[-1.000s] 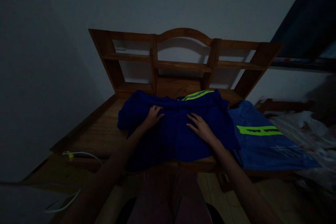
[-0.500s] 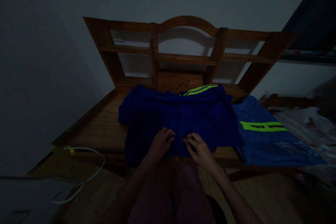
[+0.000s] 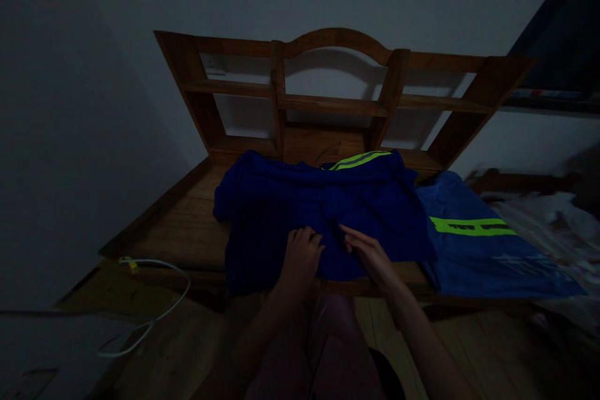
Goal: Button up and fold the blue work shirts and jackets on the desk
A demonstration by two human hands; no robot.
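Observation:
A dark blue work jacket [image 3: 276, 200] with a yellow-green reflective stripe at its far edge lies spread on the wooden desk. My left hand [image 3: 304, 256] is closed at the near middle of the jacket, its curled fingers on the front opening. Just to the right, my right hand [image 3: 368, 251] pinches at the cloth near a raised fold, index finger stretched forward. In the dim light the fingertips and the exact bit of cloth between them are hard to make out.
Right of the jacket lies a lighter blue garment [image 3: 487, 262] with a reflective band. Behind stands a wooden shelf rack [image 3: 332, 103] against the wall. A white cable [image 3: 187, 284] loops off the left edge of the desk [image 3: 178, 231]. Pale plastic bags [image 3: 553, 212] sit at far right.
My left hand has shifted right along the jacket's front and turned knuckles up. My right hand has moved slightly right and forward, lifting a small fold of cloth.

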